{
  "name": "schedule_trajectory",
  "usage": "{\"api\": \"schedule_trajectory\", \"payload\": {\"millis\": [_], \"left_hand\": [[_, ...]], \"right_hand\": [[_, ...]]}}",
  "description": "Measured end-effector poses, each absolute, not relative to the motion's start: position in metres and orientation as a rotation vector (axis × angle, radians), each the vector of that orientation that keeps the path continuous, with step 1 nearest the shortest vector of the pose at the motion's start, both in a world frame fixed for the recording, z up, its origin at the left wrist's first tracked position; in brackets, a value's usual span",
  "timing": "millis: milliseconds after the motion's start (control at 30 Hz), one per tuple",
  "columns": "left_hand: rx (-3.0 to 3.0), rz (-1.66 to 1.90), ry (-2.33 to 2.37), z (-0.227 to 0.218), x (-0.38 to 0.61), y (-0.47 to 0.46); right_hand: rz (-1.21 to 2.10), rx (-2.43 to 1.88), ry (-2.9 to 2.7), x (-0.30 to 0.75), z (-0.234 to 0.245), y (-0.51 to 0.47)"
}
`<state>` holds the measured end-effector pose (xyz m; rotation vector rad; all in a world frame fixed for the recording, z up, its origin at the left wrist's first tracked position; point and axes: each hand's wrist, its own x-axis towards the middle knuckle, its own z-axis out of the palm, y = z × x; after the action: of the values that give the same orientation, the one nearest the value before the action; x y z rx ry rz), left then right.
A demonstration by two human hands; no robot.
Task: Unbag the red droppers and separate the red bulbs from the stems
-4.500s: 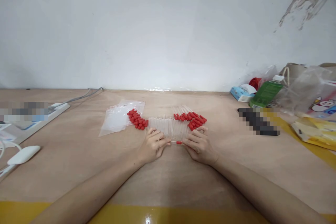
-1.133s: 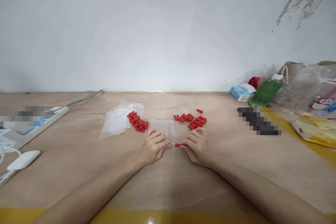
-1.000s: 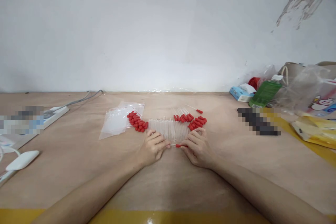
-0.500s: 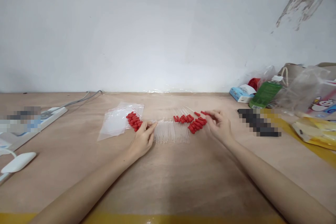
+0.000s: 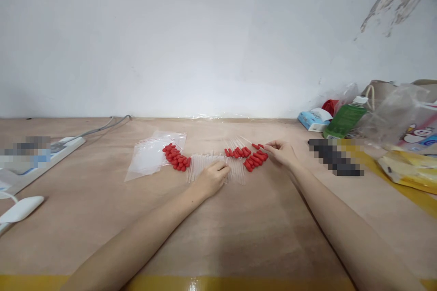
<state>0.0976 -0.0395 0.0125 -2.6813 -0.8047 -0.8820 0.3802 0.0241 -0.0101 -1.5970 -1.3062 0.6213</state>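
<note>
A row of thin clear tubes [image 5: 201, 166] lies across the table in front of me. My left hand [image 5: 215, 177] is over the right part of that row, its fingers curled together; whatever is between the fingertips is hidden. My right hand [image 5: 280, 151] pinches the end of a red-bulbed dropper [image 5: 261, 146] at the right end of a line of droppers with red bulbs [image 5: 238, 152], whose clear stems point away from me. Nearer me, below that line, is a group of red rubber bulbs [image 5: 255, 161]. Another heap of red rubber bulbs [image 5: 176, 158] sits left of the tubes.
Clear zip bags [image 5: 145, 159] lie flat under the left heap. A white power strip [image 5: 44, 163] with cables is at far left. On the right are a blue tissue pack [image 5: 312, 120], a green bottle [image 5: 346, 120], a blurred black object [image 5: 336, 158] and plastic bags [image 5: 409, 122].
My left hand has moved right, from beside the left bulb heap onto the clear tubes. My right hand has shifted slightly, bringing the red-bulbed dropper in beside the others.
</note>
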Motion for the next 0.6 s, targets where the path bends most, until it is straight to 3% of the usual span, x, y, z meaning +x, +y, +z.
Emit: {"api": "schedule_trajectory", "payload": {"millis": [600], "left_hand": [[-2.686,-1.035,-0.871,0.014,0.053,-0.056]], "right_hand": [[0.58,-1.789,-1.324,0.381,-0.002,0.035]]}}
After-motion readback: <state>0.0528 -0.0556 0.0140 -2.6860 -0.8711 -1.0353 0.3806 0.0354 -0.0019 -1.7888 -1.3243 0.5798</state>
